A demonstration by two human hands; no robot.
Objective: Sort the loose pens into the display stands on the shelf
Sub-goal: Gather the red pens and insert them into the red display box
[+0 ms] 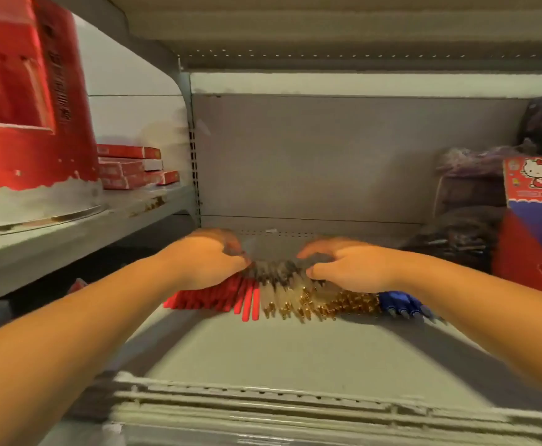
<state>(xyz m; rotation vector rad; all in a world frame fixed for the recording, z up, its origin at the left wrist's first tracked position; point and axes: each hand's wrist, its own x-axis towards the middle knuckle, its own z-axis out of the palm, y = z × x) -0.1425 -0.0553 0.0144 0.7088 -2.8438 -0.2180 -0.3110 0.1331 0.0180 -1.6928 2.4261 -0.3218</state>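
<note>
A row of loose pens lies across the grey shelf (263, 349): red ones (211, 299) at the left, clear ones with gold tips (305, 300) in the middle, blue ones (401, 302) at the right. My left hand (208, 259) rests on the red end with its fingers curled over the pens' far ends. On the clear and gold pens rests my right hand (346, 265), fingers bent over them. Motion blur hides whether either hand grips any pen. No display stand is clearly visible.
A red and blue cartoon-cat box (533, 185) and dark bagged goods (459, 239) stand at the right of the shelf. On the left-hand shelf, red flat boxes (131, 169) are stacked behind a large red carton (25, 91). The shelf's front rail (263, 407) runs below.
</note>
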